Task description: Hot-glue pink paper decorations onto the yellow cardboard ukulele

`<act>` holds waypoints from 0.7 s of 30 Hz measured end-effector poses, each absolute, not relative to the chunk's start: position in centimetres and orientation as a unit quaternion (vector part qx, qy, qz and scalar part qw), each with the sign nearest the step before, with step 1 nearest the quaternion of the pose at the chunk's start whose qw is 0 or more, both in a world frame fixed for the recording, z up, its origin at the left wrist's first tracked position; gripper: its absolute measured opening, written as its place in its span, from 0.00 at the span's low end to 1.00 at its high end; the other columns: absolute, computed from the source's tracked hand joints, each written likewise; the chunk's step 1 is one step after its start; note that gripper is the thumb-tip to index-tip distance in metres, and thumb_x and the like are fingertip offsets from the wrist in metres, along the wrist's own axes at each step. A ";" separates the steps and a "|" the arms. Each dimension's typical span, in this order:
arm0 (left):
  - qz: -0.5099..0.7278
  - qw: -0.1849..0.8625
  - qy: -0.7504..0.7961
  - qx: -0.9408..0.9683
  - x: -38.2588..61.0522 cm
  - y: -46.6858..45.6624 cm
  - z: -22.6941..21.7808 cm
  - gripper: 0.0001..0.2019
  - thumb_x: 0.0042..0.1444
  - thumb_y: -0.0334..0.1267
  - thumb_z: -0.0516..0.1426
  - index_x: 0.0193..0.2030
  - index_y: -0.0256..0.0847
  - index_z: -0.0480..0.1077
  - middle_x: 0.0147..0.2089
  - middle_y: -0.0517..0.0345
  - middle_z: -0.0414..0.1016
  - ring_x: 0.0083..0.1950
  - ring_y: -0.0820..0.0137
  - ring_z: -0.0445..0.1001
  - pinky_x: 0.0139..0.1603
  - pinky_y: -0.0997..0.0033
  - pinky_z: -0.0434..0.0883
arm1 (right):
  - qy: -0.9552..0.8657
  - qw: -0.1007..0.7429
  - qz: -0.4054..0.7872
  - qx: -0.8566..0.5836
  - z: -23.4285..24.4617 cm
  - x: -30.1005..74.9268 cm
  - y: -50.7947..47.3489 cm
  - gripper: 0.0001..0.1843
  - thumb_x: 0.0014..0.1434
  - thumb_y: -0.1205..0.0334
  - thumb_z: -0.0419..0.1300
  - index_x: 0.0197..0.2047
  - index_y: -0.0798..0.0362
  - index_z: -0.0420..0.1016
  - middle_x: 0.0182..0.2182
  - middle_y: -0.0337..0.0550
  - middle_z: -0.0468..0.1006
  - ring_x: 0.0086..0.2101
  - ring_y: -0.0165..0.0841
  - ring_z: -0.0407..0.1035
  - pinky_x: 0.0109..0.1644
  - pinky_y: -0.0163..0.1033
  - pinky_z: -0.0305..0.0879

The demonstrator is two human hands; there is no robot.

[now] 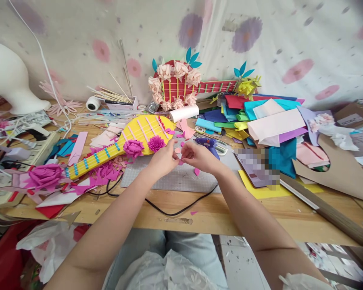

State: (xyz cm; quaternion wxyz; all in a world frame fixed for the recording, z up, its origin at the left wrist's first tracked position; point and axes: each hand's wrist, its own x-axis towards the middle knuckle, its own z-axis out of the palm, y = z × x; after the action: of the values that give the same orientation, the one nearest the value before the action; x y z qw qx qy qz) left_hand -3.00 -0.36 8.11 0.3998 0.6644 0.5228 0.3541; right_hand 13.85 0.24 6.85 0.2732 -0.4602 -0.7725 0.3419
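now | left hand (pixel 163 160), right hand (pixel 200 157): grips pinch pink petal (pixel 180 162) | card (pixel 255 168) text pixelated

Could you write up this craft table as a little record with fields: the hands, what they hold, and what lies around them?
Setting: wooden table crowded with craft scraps
Left hand: pinches a small pink paper piece
Right hand: pinches the same piece from the other side
Under the hands: grey cutting mat
Left of the hands: yellow paper guitar bearing two magenta paper flowers
Behind the right hand: blue glue gun
At the back: red paper guitar trimmed with pale flowers
Right side: pile of coloured paper sheets
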 end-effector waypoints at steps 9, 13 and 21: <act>0.373 0.068 0.567 0.731 -6.5 1.1 9.2 0.24 0.46 0.31 0.58 0.52 0.42 0.63 0.51 0.49 0.71 0.51 0.60 0.69 0.54 0.58 0.64 | -0.602 0.419 0.459 -0.502 6.6 13.5 2.1 0.13 0.43 0.64 0.62 0.31 0.51 0.62 0.27 0.38 0.75 0.31 0.31 0.73 0.33 0.36 0.69; 0.297 -0.011 0.546 0.784 -5.5 2.1 7.8 0.32 0.41 0.37 0.61 0.56 0.35 0.60 0.59 0.40 0.62 0.63 0.50 0.57 0.63 0.49 0.53 | -0.535 0.456 0.492 -0.514 6.9 12.6 3.2 0.12 0.42 0.68 0.61 0.30 0.51 0.61 0.25 0.37 0.75 0.26 0.29 0.72 0.34 0.37 0.70; 0.311 0.002 0.582 0.751 -5.3 4.2 7.0 0.26 0.47 0.28 0.54 0.55 0.37 0.60 0.53 0.42 0.68 0.57 0.54 0.65 0.58 0.52 0.61 | -0.480 0.447 0.503 -0.563 6.8 9.6 4.7 0.14 0.43 0.73 0.62 0.28 0.51 0.59 0.21 0.34 0.72 0.25 0.31 0.72 0.29 0.36 0.70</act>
State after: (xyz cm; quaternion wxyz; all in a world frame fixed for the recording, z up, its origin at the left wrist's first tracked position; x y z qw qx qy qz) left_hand -5.33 4.18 6.96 0.0016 0.7514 0.5822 0.3106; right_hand 9.59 4.68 6.82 0.4473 -0.5631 -0.4796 0.5028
